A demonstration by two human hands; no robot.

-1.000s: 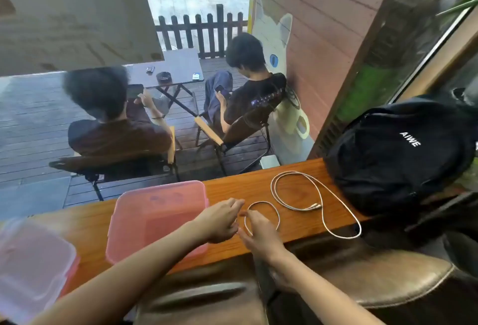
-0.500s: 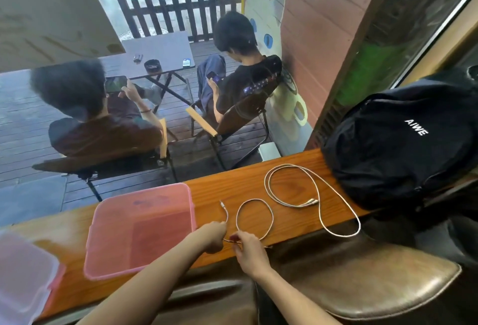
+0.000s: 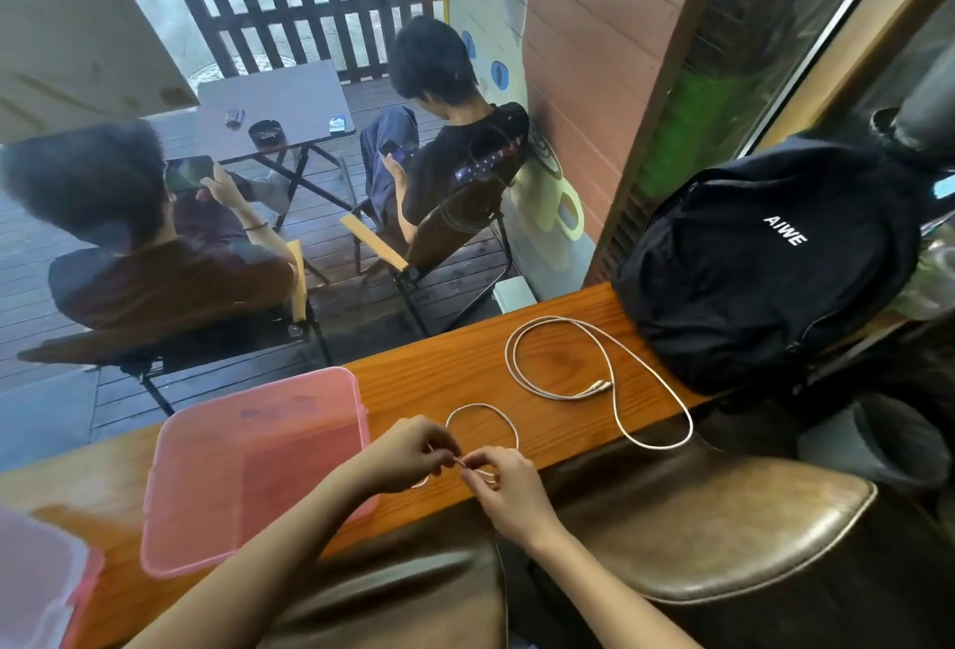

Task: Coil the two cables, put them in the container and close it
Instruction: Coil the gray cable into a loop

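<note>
Your left hand [image 3: 408,452] and right hand [image 3: 504,480] meet at the counter [image 3: 439,379] edge, fingers curled, both pinching the short cable [image 3: 483,408] | long cable [image 3: 610,379] lies loose beside backpack [image 3: 765,261] marked "AIWE" | open pink container [image 3: 258,467] left.

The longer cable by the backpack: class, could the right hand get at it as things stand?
Probably yes, once freed. The longer cable lies open on the counter with nothing between, but the right hand is pinching the short cable together with the left hand.
</note>
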